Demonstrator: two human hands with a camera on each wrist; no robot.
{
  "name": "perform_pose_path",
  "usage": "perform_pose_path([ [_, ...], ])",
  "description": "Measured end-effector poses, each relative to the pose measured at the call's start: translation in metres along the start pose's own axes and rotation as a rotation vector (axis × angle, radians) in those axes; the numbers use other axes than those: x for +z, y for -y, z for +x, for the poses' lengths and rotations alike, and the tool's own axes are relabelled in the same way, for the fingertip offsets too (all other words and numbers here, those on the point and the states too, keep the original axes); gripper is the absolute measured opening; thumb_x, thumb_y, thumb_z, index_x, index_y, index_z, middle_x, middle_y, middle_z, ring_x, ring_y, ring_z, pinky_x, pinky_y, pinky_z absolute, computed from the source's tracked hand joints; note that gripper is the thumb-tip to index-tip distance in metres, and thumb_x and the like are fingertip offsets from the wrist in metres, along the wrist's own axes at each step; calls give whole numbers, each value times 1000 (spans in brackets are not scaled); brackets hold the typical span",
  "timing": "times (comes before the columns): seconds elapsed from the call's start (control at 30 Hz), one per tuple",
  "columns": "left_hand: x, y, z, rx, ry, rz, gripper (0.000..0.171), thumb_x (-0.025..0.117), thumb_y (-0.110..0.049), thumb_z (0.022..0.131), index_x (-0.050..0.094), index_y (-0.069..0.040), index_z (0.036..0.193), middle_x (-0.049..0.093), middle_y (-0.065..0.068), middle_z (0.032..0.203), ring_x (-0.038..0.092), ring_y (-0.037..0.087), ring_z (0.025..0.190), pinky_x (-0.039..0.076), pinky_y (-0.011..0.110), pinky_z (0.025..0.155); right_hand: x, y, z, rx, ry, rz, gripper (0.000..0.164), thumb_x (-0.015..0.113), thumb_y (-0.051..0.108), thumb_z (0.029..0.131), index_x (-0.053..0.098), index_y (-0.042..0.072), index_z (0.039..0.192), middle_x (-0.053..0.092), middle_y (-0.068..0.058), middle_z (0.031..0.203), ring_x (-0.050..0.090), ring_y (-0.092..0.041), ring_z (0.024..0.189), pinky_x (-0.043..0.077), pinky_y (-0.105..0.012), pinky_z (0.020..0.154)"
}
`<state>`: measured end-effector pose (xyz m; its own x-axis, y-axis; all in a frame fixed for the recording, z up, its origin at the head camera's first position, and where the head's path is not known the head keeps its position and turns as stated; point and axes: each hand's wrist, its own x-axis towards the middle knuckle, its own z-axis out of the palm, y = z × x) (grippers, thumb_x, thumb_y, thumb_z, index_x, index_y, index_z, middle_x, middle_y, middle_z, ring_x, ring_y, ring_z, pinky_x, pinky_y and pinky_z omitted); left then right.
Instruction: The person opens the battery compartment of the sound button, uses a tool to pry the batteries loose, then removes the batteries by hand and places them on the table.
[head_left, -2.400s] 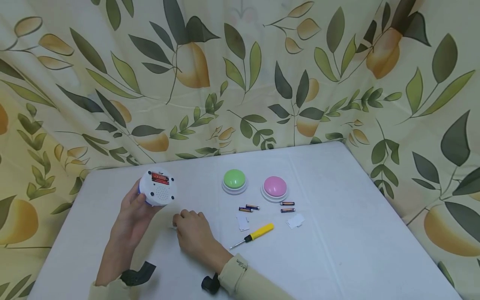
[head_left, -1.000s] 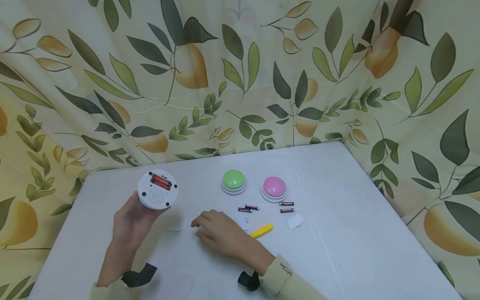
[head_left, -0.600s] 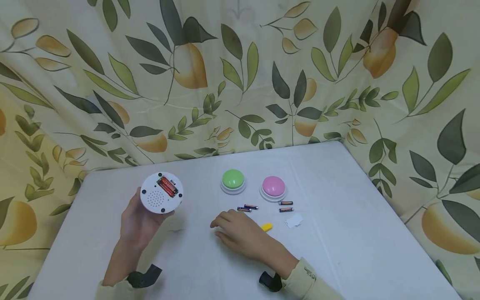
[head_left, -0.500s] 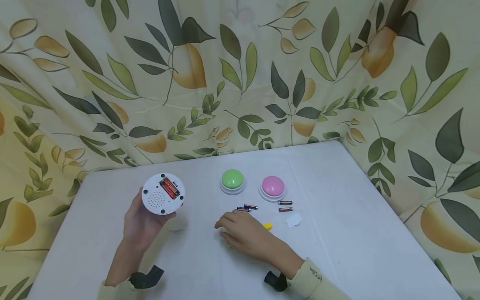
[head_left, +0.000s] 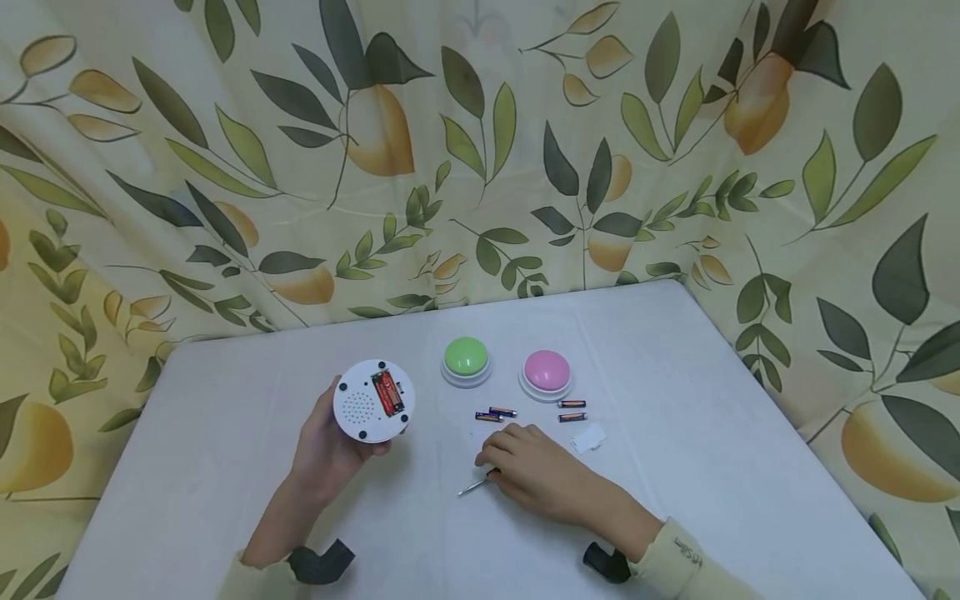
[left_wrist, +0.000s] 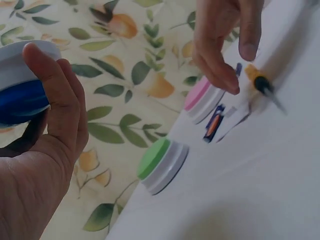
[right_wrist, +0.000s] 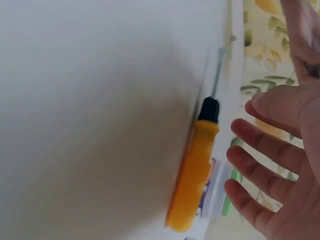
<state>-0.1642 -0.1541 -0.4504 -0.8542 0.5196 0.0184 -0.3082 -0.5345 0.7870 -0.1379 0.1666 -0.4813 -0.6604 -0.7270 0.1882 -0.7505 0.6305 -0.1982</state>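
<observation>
My left hand grips a round white push-button toy, raised above the table with its underside facing up. Two red batteries sit in its uncovered compartment; its blue dome shows in the left wrist view. Over the screwdriver hovers my right hand, fingers loosely bent and spread, holding nothing. The screwdriver lies on the table, with a yellow handle, black collar and thin metal shaft. From the head view, the hand covers its handle. In the right wrist view, the fingertips are apart from it.
A green button and a pink button stand dome up on the white table. Two batteries lie before the pink one, two more near the green one. White pieces lie farther right. A patterned curtain hangs behind.
My right hand has left the table spot below the held button and moved right, over the screwdriver. My left hand has shifted right with the push-button toy, and its underside has turned clockwise.
</observation>
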Motion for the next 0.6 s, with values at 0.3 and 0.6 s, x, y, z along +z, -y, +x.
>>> perform_pose_path([
  [0.3, 19, 11, 12, -129, -48, 54, 49, 24, -59, 110, 46, -32, 145, 69, -2, 124, 71, 18, 97, 55, 26, 71, 6, -8, -10, -19, 63, -51, 19, 70, 19, 99, 69, 22, 118, 68, 7, 117, 61, -14, 111, 51, -32, 92],
  [0.6, 27, 19, 20, -176, -14, 11, 54, 25, -61, 109, 43, -29, 148, 68, 1, 125, 71, 21, 99, 54, 27, 72, 11, -10, -10, -12, 99, -145, 25, 71, 23, 99, 68, 22, 124, 69, 6, 115, 63, -14, 107, 53, -32, 87],
])
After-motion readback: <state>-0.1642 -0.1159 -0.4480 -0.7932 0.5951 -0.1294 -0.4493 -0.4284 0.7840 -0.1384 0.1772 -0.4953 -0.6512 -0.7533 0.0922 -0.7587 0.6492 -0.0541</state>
